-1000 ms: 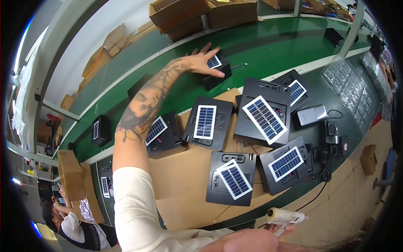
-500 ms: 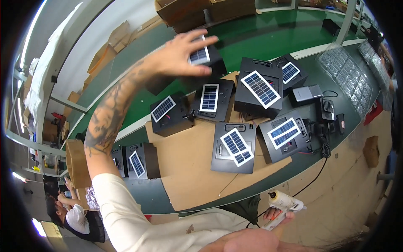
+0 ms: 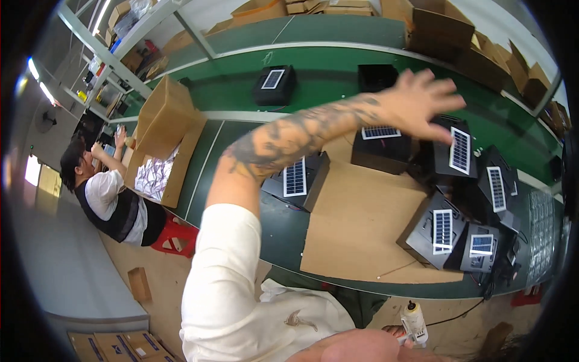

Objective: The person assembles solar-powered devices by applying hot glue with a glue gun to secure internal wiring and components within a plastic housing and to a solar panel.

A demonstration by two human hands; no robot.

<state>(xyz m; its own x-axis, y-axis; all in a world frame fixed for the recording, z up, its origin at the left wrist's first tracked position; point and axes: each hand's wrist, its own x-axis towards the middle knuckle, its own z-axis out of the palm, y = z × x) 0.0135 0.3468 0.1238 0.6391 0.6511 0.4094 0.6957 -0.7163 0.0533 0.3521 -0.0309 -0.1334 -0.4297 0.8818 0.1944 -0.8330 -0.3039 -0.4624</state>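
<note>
- Left hand (image 3: 425, 108): released, fingers spread, nothing grasped. It is above the far right part of the bench, with the thumb by the far end of a panel; contact with the box below cannot be confirmed.
- Right hand (image 3: 396, 332): grasping the glue gun (image 3: 415, 324), off the near edge of the bench, low and right of the shirt. Trigger pressure cannot be told.
- Handling, as a judgement: grip any box by its side walls, off the panel face and loose wires. Hold the glue gun at the near side, nozzle turned from the body, cable (image 3: 456, 318) free of snags.
- Glue gun direction: long axis runs far to near, dark round end pointing far; the nozzle is not clearly visible.
- Black box (image 3: 437, 161) below the left hand: lying panel side up. Its solar panel (image 3: 460, 151) has its long axis far to near.
- Right side: further black boxes with panels stand close together, one (image 3: 433, 234) on the right part of the cardboard sheet (image 3: 356, 226).
- Far left: one panelled box (image 3: 265, 96) on the green belt (image 3: 329, 84).
- Left: a carton (image 3: 190, 142) holds silvery packets (image 3: 155, 180); a co-worker (image 3: 105, 202) sits beside it on a red stool (image 3: 170, 240).
</note>
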